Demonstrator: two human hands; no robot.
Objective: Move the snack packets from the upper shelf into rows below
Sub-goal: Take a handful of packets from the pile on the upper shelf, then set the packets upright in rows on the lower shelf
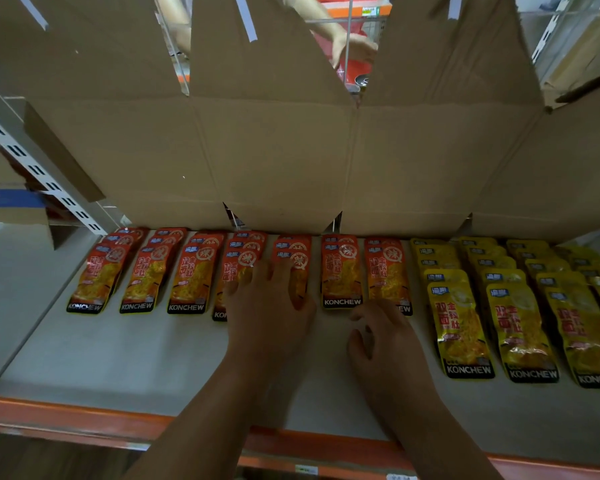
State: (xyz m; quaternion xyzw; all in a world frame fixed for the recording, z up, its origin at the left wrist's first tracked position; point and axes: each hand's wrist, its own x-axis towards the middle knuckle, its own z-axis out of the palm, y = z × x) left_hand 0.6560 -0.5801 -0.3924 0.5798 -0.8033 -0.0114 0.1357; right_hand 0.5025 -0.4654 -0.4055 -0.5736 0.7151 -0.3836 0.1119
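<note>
The left hand [267,306] covers the lower halves of two red snack packets [295,259]; the right hand [385,344] hides another's corner; the frame edge crops the rightmost yellow packet [594,344].

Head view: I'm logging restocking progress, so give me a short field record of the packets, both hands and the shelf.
shelf: pale surface, orange front rim
red packets: seven overlapping rows on the left part
yellow packets: at least four rows to the right, cut by the frame edge
left hand: fingers spread flat on the fourth and fifth red rows
right hand: fingers loosely curled at the front edge of the seventh red row, nothing visibly held
cardboard: flattened sheets standing behind the rows
</note>
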